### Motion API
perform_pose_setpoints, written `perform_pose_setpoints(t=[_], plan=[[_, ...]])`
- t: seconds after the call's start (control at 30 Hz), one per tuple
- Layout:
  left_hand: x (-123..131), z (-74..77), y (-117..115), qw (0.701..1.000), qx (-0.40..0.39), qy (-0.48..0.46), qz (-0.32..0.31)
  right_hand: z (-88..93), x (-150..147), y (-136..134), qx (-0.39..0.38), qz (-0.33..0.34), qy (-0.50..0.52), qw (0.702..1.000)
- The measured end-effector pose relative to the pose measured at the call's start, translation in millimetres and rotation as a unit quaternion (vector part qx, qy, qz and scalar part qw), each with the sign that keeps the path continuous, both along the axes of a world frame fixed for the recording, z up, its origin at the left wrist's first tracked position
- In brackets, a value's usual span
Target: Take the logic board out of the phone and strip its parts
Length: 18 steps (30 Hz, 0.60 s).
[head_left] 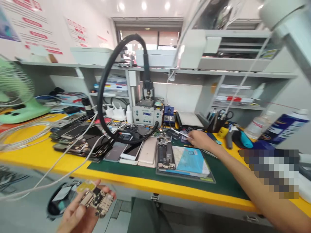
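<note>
My left hand (pixel 81 210), low in front of the bench edge, grips a phone circuit board (pixel 98 200) between thumb and fingers. A yellowish translucent piece (pixel 86 186) shows at the board's upper left, by the same hand. Stretched out over the green mat (pixel 143 173), my right hand (pixel 198 139) has its fingers closed at the end of a thin white stick-like tool (pixel 179 133). The tool's exact kind is too small to make out. An opened phone (pixel 166 154) lies left of that hand on a blue-and-white booklet (pixel 190 160).
A hot-air soldering station (pixel 147 115) with a looping black hose (pixel 103 81) stands at the back. Stacked phone parts (pixel 85 139) and white cables (pixel 80 173) lie left, beside a green fan (pixel 26 97). A pen holder (pixel 215 123) and bottles stand right. A bin (pixel 52 210) sits below.
</note>
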<state>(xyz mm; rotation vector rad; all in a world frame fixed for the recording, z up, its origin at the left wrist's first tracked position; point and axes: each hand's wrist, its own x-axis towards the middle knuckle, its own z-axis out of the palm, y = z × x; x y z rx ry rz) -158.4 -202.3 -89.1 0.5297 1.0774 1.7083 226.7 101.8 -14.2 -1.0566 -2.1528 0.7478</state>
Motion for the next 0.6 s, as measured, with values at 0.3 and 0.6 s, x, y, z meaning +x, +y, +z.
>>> perform_pose_setpoints(t=[0.3, 0.6], plan=[[-14.5, 18.7, -16.3, 0.997, 0.06, 0.016, 0.041, 30.6, -16.7, -37.6, -0.019, 0.224, 0.133, 0.965], [-46.7, -5.0, -61.4, 0.997, 0.069, 0.007, 0.032, -27.0, -147.7, -191.9, -0.063, 0.269, 0.051, 0.96]])
